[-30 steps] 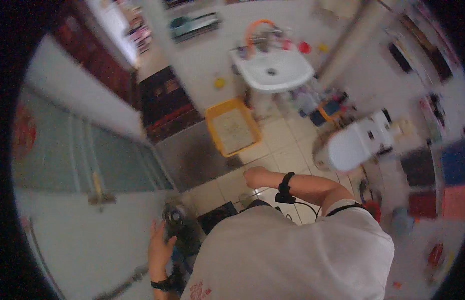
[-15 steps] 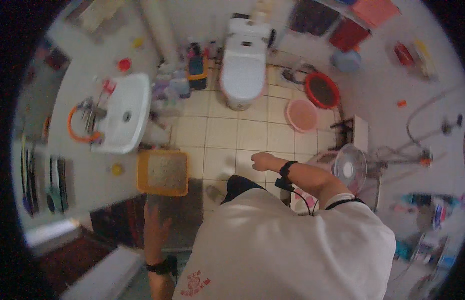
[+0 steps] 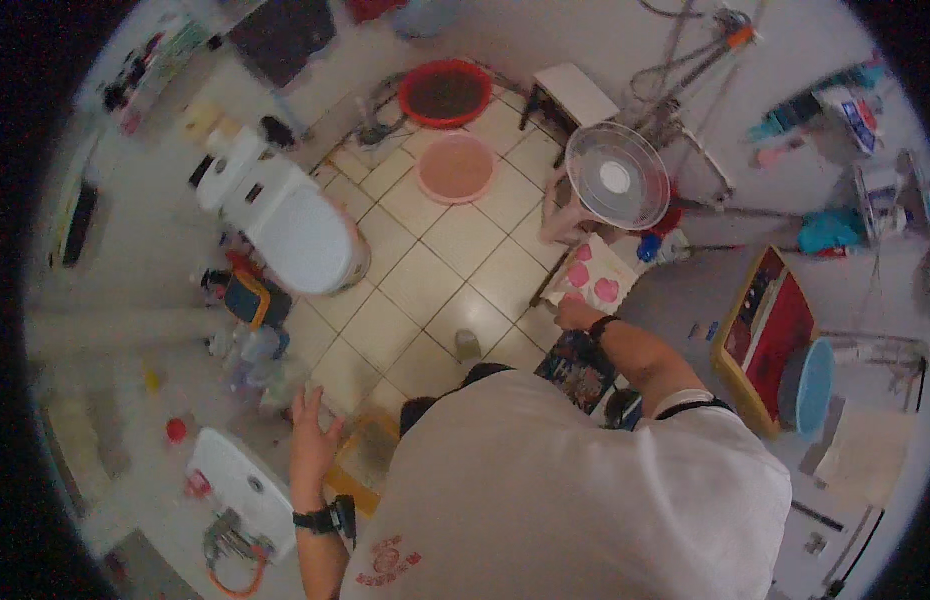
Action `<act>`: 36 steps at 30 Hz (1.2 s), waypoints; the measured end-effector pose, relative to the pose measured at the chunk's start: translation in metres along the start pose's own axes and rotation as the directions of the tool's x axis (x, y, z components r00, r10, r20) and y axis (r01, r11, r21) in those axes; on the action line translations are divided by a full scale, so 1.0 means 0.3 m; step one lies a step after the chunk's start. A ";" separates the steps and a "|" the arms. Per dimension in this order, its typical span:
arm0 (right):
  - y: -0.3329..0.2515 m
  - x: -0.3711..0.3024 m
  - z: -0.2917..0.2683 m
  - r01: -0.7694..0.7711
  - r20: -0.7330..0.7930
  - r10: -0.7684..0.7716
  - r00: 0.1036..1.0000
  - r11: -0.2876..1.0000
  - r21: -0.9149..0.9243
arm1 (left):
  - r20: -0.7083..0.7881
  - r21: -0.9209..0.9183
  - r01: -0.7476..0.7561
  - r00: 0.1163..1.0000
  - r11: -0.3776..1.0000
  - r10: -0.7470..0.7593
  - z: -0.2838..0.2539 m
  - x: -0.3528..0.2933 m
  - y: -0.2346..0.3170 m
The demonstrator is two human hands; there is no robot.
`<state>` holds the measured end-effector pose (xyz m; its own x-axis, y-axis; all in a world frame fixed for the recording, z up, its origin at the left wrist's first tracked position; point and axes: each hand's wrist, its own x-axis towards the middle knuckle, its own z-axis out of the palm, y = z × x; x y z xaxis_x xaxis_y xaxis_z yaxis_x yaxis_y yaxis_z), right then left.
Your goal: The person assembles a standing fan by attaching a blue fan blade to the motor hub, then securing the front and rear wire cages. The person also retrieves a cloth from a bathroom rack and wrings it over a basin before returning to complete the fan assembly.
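My right hand (image 3: pixel 577 312) is at the near corner of a low seat-like thing with a white, pink-patterned top (image 3: pixel 597 278). Its fingers look curled in; whether they grip the edge is hidden. My left hand (image 3: pixel 313 440) is raised with fingers spread and nothing in it, above the area between the washbasin (image 3: pixel 250 490) and a yellow-rimmed tray (image 3: pixel 350 490) on the floor. Each wrist wears a black band.
A white toilet (image 3: pixel 303 235) stands at the far left. Behind are a red basin (image 3: pixel 445 65) and a pink basin (image 3: pixel 457 168). A clear round basin (image 3: pixel 595 205) rests beyond the patterned top, near a white stool (image 3: pixel 577 95). At right lean a yellow-framed board (image 3: pixel 730 365) and blue basin (image 3: pixel 813 385).
My view has turned to the right, so the toilet and washbasin shift left. My right hand has moved from over the floor to the patterned top. The left hand shows higher, fingers spread.
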<state>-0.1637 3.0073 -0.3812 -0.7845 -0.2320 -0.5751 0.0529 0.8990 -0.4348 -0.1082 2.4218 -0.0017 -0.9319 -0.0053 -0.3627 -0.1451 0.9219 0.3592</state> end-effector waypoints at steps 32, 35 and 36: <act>0.925 0.480 -0.461 0.112 0.109 0.835 0.540 -0.199 0.974 | 0.718 0.146 -0.224 0.694 0.964 0.052 0.192 1.430 0.689; 0.927 0.486 -0.488 0.021 -0.001 0.845 0.535 -0.012 1.000 | 0.700 0.059 -0.317 0.689 0.946 0.188 0.205 1.421 0.624; 0.921 0.473 -0.514 0.213 0.126 0.846 0.518 -0.270 0.939 | 0.679 0.021 -0.357 0.691 0.934 0.249 0.209 1.420 0.597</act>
<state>-0.3557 3.2801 -0.4762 -0.2835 0.5939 -0.7529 0.3991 -0.6409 -0.6557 -0.5104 2.6090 -0.1460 -0.4539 0.4888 -0.7450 0.2041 0.8709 0.4470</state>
